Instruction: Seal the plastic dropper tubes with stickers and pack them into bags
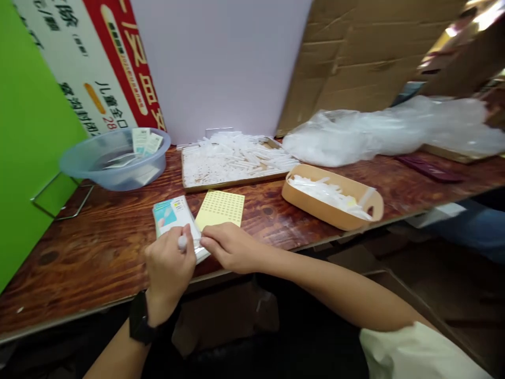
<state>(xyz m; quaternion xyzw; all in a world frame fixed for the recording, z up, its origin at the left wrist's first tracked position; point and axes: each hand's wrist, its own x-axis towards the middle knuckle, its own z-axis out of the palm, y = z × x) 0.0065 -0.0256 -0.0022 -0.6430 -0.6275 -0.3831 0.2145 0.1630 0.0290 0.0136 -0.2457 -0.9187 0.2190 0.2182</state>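
My left hand (168, 266) pinches a small white tube (182, 242) at its fingertips, right hand (229, 246) fingers pinched on the clear packet (197, 246) edge just between them, so best hold the mouth steady and feed the tube straight.

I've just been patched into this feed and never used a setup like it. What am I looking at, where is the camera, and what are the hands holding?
There is no machine here: these are a person's two bare hands, filmed by one camera worn on their head, looking forward and down at a wooden table. The left hand, with a dark watch on its wrist, holds a small white piece at its fingertips. The right hand pinches the edge of a stack of small packets. Beside it lies a yellow sheet. Further back are a clear bowl with a few packets, a flat tray of white pieces, a tan bin with more, and a crumpled plastic bag.
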